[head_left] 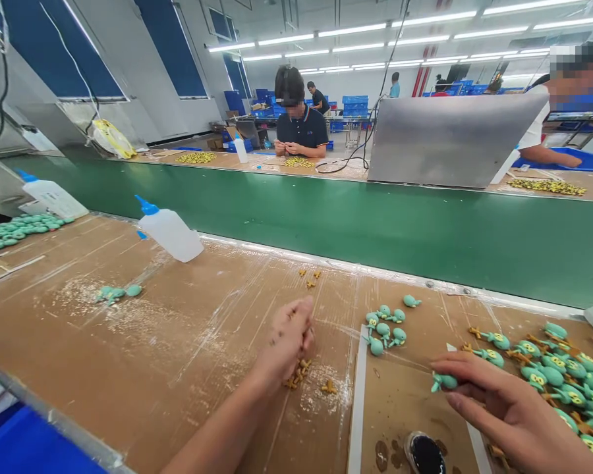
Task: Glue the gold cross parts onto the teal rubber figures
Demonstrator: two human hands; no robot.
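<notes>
R hand: is grasping 1 green pc. betw. thumb & fingers above brown sheet, prob. at fingertips because pc. is small. L hand: fingers are curling inward over tabletop; whether gripping anything, can't tell. Orange pcs.: are lying heaped just beside L hand, prob. for short reach; few loose ones nearby. Green group: is sitting betw. hands, apart from green-&-orange figures crowding R side, likely so the two kinds aren't mixing. Bottle, blue nozzle: is standing nr. far edge, prob. leaving working space open. Obscured: L palm isn't showing; cup w/ dark contents is running off btm. edge; figures are overlapping, some passing behind R hand & out of frame, so no exact count; held pc. is partly hiding under fingers.
</notes>
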